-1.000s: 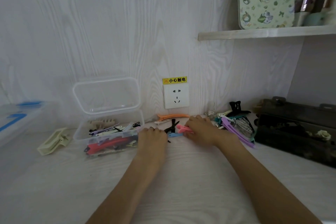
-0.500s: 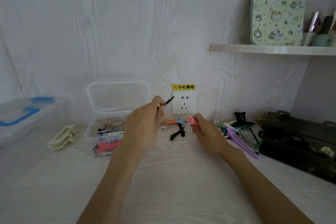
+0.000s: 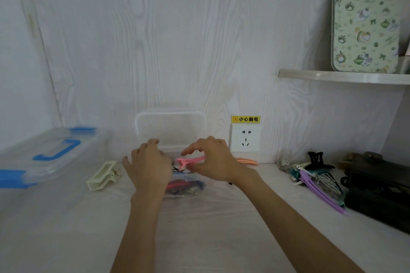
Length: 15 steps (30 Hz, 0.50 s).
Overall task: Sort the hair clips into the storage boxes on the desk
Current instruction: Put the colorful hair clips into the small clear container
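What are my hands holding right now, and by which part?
The right hand pinches a pink plastic duckbill hair clip at its long blade end, over the clear plastic storage box. Whether the left hand holds anything cannot be told.

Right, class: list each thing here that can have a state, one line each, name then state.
Clear box: open, lid up against the wall, clips inside.
Pink clip: pinched by the right hand over the clear box.
Left hand: over the clear box, fingers relaxed; any grip hidden.
Cream clip: lying loose on the desk.
Blue-latched box: lid on.
Socket: nothing plugged in.
Purple clip: lying unsorted.
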### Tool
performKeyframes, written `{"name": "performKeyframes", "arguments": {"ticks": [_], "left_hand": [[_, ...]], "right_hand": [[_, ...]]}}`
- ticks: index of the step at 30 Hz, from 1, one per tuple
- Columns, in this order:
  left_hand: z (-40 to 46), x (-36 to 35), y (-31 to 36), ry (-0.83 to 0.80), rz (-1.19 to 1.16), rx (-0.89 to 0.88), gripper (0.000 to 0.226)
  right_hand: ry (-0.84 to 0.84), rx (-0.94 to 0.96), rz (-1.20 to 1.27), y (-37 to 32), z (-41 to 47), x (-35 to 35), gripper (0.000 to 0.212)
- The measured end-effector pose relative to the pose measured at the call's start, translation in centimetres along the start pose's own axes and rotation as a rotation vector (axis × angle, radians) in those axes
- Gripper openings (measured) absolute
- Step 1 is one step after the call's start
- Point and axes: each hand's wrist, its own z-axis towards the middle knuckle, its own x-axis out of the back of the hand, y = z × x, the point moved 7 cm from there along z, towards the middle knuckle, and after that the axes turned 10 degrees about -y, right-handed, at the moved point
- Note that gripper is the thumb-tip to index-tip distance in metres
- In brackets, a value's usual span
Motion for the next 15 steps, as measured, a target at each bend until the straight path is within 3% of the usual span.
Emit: {"name": "performKeyframes", "arguments": {"ticks": [3,5,7,11,15], "left_hand": [[-1.4,2.8,2.5,0.282,-0.206,-0.131,0.030],[-3.3,3.2,5.1,0.349,-0.355,-0.279,0.023],[-4.7,1.2,8.1,0.211,-0.373,-0.412,0.020],[-7.2,-7.6,11.6,-0.254,-0.090,-0.627,0.033],[-8.4,-11.4,10.7,-0.335,0.091,-0.754,0.040]], "right_hand": [[0.005,-0.035,0.199,2.2,-1.0,1.3,0.033],[0.119,-0.136,0.290,5.3,-2.3,2.4,0.033],[0.209,-0.278,0.194,9.0,-3.7,2.6,0.035],[0.001,-0.358,0.172,13.2,-5.2,-0.6,0.029],[-0.122,-0.424,-0.046,14.9,-6.4,-1.6,0.043]]}}
